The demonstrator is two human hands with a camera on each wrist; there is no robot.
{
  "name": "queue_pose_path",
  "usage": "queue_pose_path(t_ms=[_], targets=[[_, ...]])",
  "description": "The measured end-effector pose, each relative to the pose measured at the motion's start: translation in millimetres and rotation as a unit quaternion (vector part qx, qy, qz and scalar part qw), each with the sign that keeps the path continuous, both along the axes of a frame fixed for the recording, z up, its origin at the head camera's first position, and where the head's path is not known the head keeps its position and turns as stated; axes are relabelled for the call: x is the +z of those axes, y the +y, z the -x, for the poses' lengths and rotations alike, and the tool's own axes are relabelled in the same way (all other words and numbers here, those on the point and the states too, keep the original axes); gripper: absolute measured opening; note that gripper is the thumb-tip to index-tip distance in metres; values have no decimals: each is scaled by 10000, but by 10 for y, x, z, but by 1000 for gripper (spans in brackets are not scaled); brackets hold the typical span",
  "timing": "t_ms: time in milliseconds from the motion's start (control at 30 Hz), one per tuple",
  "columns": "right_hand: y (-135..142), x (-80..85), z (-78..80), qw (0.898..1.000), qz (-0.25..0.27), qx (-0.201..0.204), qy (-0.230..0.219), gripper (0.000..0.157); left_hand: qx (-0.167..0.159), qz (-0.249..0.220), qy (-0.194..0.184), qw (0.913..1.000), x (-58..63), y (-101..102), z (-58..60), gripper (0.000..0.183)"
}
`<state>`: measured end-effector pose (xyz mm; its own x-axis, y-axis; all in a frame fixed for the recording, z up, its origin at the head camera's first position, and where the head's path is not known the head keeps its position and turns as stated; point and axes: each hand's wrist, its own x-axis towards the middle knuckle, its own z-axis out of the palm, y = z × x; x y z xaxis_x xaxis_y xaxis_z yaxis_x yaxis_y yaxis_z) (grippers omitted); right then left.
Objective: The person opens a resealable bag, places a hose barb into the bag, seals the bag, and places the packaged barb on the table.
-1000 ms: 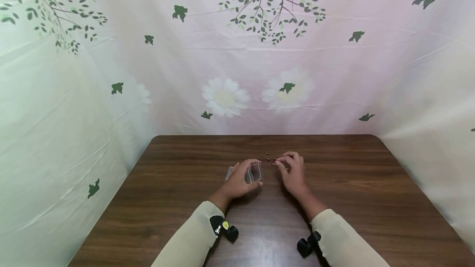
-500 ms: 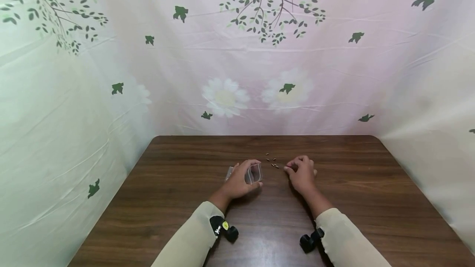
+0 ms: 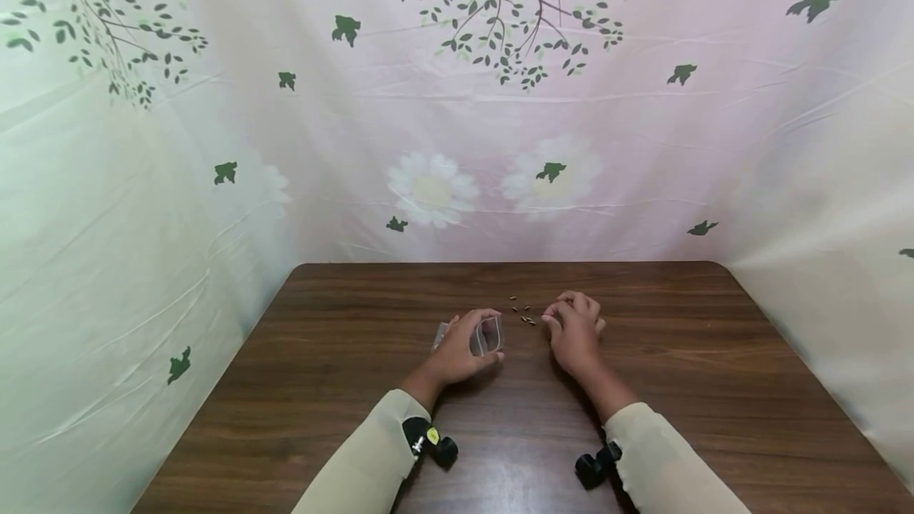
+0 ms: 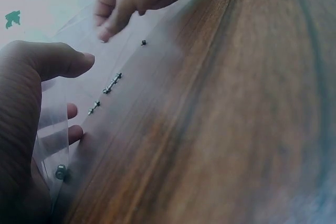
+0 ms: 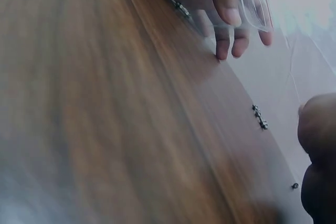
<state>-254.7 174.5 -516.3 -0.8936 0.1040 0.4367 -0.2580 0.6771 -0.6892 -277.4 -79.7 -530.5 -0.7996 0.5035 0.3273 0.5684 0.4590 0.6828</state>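
My left hand (image 3: 457, 351) holds a clear plastic zip bag (image 3: 489, 335) with its mouth spread towards the right. Inside the bag, in the left wrist view, lies a small metal piece (image 4: 61, 171). Several tiny brass-coloured pieces, looking like screws (image 3: 528, 320), lie on the table between the hands. Just right of them hovers my right hand (image 3: 577, 335), thumb and fingertips drawn together. Whether something is between those fingertips is too small to tell. One more loose piece (image 4: 144, 42) sits below the right hand in the left wrist view.
The brown wooden table (image 3: 678, 371) has rounded far corners. Behind it hangs a pale cloth backdrop (image 3: 471, 125) printed with trees, birds and flowers. Black wrist cameras (image 3: 589, 470) are strapped to both sleeves.
The right hand left the group of small pieces, moved right, then came slightly back left and away from me. The left hand and bag stay put.
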Motion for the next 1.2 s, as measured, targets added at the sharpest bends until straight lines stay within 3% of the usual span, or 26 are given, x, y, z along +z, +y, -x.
queue_pose_path(t_ms=[233,400,567,733,867,933,1067,1200], targets=[[-243,2,-73,9932,366,737,822,5,53,76,287,9995,-180,10,124,70],[-457,-4,-157,9845,539,1192,1166,7,-135,14,281,9995,-138,-15,94,70],[-570,1,-216,9821,557,1379,1152,8,-217,-108,271,9993,-39,-17,29,68],[-528,-30,-180,9844,524,1270,1097,7,-70,-28,2,10000,-129,-2,92,68],[-397,-66,-99,9900,454,860,1024,9,-137,34,79,9999,-20,-7,25,67],[-310,-62,-62,9935,451,634,826,9,-181,26,161,9997,49,-11,-24,66],[-119,-34,-3,9977,519,352,251,12,-187,22,325,9993,19,-19,-12,68],[69,-13,28,9984,520,115,-210,14,-161,103,447,9988,-104,-29,70,70]])
